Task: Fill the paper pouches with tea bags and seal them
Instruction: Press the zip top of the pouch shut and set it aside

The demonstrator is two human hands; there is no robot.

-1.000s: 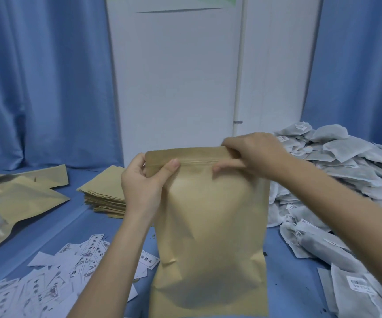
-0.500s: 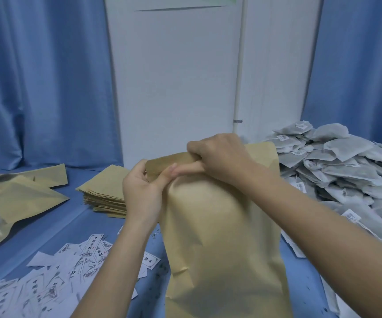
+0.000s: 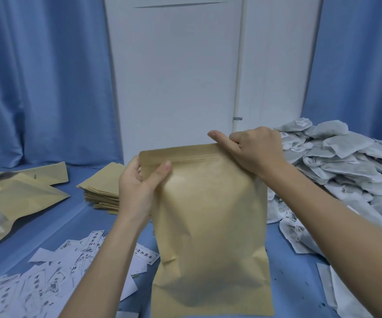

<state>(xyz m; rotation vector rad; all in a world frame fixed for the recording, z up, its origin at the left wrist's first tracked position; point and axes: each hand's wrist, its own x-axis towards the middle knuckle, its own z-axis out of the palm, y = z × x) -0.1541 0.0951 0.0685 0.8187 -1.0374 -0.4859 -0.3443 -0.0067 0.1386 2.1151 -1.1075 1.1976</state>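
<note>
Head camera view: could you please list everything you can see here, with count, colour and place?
Pouch: one, brown paper, upright at centre, held at its top corners.
Flat pouch stack: one pile, brown, behind the left hand.
Loose pouches: a few, brown, far left.
Tea bags: large heap, grey-white, right side.
Labels: many, white with print, scattered front left.
Table: blue surface.
Curtains: blue, on both sides.
Wall: white, behind.
Left hand: grip on the top left corner.
Right hand: grip on the top right corner.

Printed paper slips bear characters too blurred to read.
</note>
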